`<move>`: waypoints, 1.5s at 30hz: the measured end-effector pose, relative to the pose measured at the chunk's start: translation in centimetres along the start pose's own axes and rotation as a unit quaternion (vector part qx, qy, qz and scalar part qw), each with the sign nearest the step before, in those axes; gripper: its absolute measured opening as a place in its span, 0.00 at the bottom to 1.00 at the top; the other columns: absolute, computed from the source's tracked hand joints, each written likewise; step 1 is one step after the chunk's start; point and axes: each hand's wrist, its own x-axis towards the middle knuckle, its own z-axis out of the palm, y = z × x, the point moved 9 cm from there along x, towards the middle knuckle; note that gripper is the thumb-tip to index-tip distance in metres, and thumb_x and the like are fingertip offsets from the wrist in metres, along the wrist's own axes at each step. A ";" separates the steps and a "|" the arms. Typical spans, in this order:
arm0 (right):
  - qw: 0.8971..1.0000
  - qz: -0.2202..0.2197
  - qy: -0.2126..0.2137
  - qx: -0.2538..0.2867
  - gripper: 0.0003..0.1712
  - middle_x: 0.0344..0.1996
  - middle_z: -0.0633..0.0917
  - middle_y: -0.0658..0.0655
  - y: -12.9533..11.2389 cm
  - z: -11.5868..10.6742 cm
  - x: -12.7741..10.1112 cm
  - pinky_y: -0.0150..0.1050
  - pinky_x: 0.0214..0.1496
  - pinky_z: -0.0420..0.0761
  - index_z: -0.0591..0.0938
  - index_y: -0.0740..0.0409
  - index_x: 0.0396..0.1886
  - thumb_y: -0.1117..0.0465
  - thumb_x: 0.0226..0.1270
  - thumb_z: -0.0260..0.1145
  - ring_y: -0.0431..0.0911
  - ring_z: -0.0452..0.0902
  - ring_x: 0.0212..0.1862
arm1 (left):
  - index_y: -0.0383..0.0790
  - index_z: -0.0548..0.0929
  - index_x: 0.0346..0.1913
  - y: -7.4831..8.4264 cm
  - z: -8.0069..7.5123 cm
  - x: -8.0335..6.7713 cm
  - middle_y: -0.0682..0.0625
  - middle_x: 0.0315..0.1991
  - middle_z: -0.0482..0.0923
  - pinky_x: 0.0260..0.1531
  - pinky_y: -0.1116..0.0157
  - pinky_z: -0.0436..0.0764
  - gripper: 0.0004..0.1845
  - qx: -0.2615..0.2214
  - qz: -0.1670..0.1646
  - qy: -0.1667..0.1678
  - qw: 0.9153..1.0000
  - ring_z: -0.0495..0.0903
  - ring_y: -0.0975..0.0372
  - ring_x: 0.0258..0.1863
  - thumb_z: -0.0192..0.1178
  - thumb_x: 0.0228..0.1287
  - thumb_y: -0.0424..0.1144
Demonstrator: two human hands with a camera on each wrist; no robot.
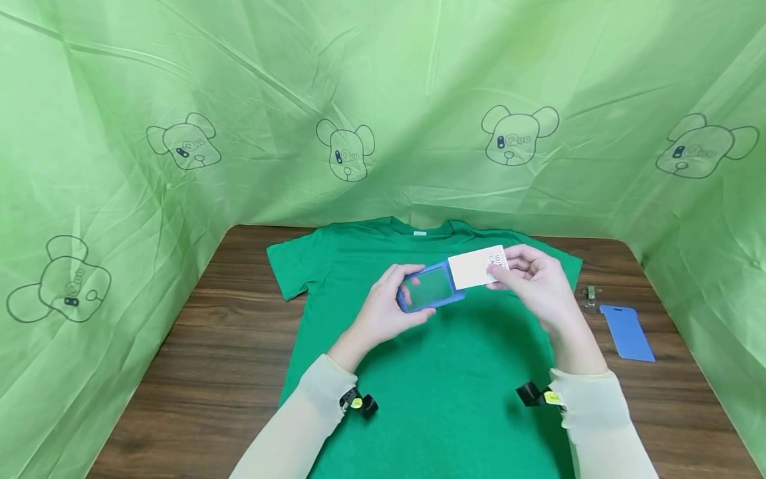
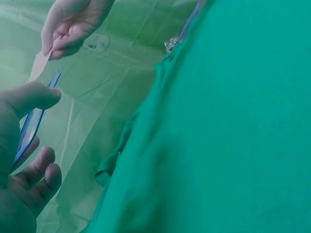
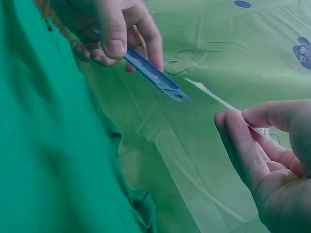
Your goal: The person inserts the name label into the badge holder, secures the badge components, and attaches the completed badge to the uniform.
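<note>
- Blue plastic badge holder (image 1: 429, 290) pinched in left hand (image 1: 383, 311), above green cotton T-shirt (image 1: 443, 386).
- Right hand (image 1: 538, 279) pinches white rectangular card (image 1: 476, 267), just beside holder's opening.

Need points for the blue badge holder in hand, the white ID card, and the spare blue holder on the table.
blue badge holder (image 1: 428, 289), head view, clear window.
white ID card (image 1: 473, 267), head view, blank left half.
spare blue holder (image 1: 627, 332), head view, middle of its flat face.

Blue badge holder (image 1: 429, 289), cream card (image 1: 477, 267), green T-shirt (image 1: 443, 372).
</note>
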 end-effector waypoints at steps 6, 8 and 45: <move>0.999 0.010 -0.019 -0.030 0.19 0.41 0.91 0.56 0.2 0.7 -0.1 0.42 0.46 0.91 0.79 0.78 0.58 0.68 0.78 0.72 0.46 0.93 0.40 | 0.47 0.76 0.74 0.0 0.2 -0.1 0.48 0.53 0.79 0.34 0.64 0.83 0.40 -0.003 0.005 -0.006 1.000 0.77 0.63 0.37 0.84 0.59 0.38; 0.999 0.010 -0.019 -0.032 0.19 0.41 0.91 0.56 0.2 0.7 -0.1 0.43 0.47 0.91 0.79 0.78 0.58 0.68 0.78 0.72 0.45 0.93 0.40 | 0.47 0.76 0.74 0.0 0.2 -0.1 0.45 0.53 0.80 0.34 0.64 0.84 0.40 -0.003 0.008 -0.005 1.000 0.77 0.63 0.37 0.83 0.59 0.38; 0.991 0.012 -0.027 -0.133 0.14 0.46 0.89 0.72 2.0 2.5 0.5 0.48 0.46 0.92 0.81 0.73 0.51 0.65 0.77 0.73 0.46 0.92 0.39 | 0.49 0.76 0.74 0.3 0.5 0.0 0.50 0.52 0.79 0.31 0.66 0.82 0.41 0.002 0.009 -0.009 1.000 0.76 0.64 0.37 0.85 0.59 0.41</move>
